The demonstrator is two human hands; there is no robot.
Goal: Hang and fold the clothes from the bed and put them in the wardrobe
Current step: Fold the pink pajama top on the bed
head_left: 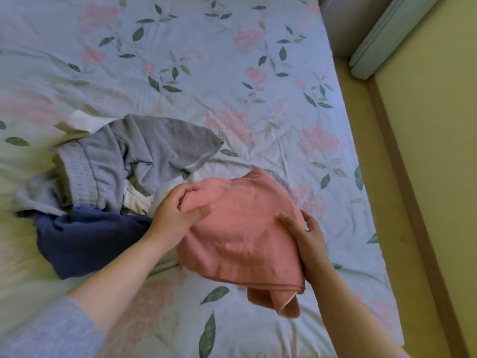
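**Pink garment held in both hands near the bed's right edge**

The bed [232, 60], under a floral sheet, fills most of the frame. Its right edge runs on a slant from the upper right down to the lower right, with a strip of tan floor [438, 151] beyond it. The sheet lies bare across the whole upper half and in a band at the lower centre. At the left centre sits a heap of clothes: a grey T-shirt [160, 143] on top, a navy garment [85, 239] below it and a white garment [82, 122] poking out behind.

The pink garment [240, 228], loosely folded, is at the lower centre, just right of the heap and touching its edge. The left hand [178, 210] reaches in from the lower left, its fingers curled over the garment's upper left edge and bunching the cloth. The right hand [307, 236] comes in from the lower right and pinches the garment's right edge, thumb on top and fingers behind.
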